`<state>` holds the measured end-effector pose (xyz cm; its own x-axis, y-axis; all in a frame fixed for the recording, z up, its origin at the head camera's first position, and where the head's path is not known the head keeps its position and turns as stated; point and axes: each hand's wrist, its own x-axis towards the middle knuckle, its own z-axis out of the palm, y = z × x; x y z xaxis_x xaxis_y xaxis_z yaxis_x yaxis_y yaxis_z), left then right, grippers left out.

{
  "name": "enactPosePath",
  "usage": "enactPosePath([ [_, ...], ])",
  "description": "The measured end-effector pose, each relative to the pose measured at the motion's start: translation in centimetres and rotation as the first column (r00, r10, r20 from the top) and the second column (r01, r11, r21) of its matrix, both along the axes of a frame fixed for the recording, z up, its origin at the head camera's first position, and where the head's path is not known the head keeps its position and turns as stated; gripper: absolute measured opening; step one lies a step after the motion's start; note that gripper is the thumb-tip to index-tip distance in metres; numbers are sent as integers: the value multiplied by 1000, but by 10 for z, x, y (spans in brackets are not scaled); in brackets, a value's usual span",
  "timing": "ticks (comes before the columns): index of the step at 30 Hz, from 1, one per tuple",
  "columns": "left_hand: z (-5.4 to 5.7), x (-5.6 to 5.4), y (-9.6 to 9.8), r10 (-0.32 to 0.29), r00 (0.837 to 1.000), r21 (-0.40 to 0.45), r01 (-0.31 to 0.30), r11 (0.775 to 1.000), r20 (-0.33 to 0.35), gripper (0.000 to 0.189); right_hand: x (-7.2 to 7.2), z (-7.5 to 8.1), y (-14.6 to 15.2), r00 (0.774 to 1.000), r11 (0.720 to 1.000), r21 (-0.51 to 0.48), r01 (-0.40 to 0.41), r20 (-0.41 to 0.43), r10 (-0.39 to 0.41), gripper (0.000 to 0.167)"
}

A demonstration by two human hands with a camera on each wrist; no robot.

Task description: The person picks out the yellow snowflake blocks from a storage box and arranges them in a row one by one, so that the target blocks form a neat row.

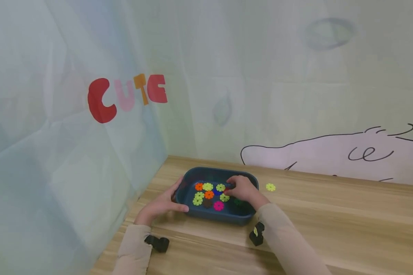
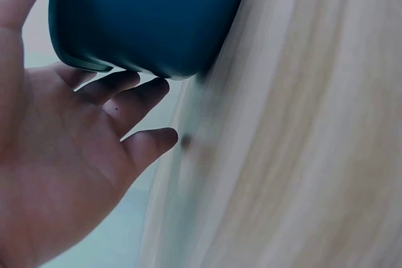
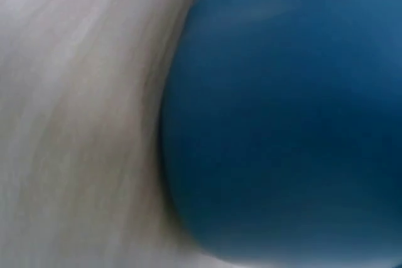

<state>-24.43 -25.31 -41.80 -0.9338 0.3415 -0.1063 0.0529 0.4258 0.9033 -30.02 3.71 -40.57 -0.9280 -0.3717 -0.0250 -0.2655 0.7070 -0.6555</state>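
Note:
A dark blue rectangular basin (image 1: 213, 218) with rounded corners rests on the wooden table. Inside lie several notched plastic snowflake discs, among them an orange disc (image 1: 209, 194), a pink disc (image 1: 218, 206) and a yellow-green disc (image 1: 197, 201). My left hand (image 1: 163, 202) holds the basin's left end, thumb along the near rim; in the left wrist view its fingers (image 2: 141, 101) touch the outer wall. Over the basin's right part, my right hand (image 1: 244, 188) has curled fingers, pinching a dark snowflake disc (image 1: 231, 186). The right wrist view shows only the basin's outer wall (image 3: 282, 123) and tabletop.
One yellow-green disc (image 1: 270, 187) lies on the table (image 1: 347, 214) to the right of the basin. A pale cloth wall with the letters CUTE (image 1: 102, 101) stands at the left, and another printed cloth (image 1: 278, 107) hangs behind the table.

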Motion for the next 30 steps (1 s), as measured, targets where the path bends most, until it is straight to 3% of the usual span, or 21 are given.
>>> enactPosePath([
  [16, -2, 0, 1, 1, 1000, -9, -1, 1000, -4, 112, 3, -1, -2, 997, 998, 39, 41, 56, -43, 39],
  [26, -2, -1, 0, 2, 1000, 15, -2, 1000, 6, 111, 1, -4, -2, 1000, 996, 82, 27, 3, -28, 36],
  [30, -2, -1, 0, 0, 1000, 17, 0, 1000, 5, 112, -1, -6, -4, 998, 996, 76, 45, 32, -48, 36],
])
